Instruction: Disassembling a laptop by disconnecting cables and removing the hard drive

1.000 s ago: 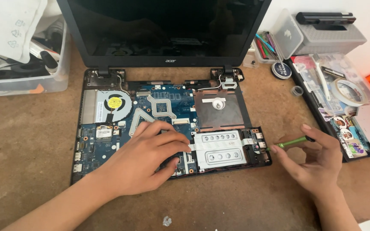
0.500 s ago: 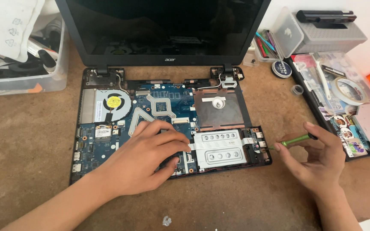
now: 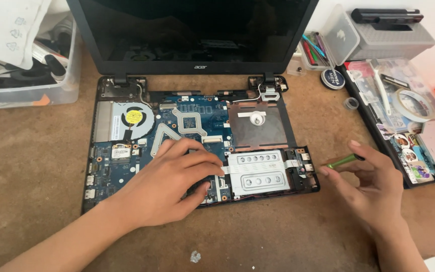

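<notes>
An opened black laptop point(image 3: 104, 151) lies on the brown table with its blue circuit board point(image 3: 197, 108), round cooling fan point(image 3: 132, 118) and silver drive bracket point(image 3: 260, 174) exposed. My left hand point(image 3: 169, 184) lies flat on the lower middle of the board, fingertips touching the left edge of the silver bracket. My right hand point(image 3: 371, 189) hovers just right of the laptop's lower right corner. It holds a thin green screwdriver point(image 3: 342, 161) between thumb and fingers, tip pointing left toward the laptop.
The upright screen point(image 3: 192, 30) stands at the back. A clear bin point(image 3: 31, 75) of cables sits back left. A tray point(image 3: 404, 121) with tape, stickers and tools lies at the right, a grey box point(image 3: 393, 35) behind it. A small scrap point(image 3: 195, 257) lies near the front edge.
My right hand with the green screwdriver has shifted slightly. My left hand stays on the board.
</notes>
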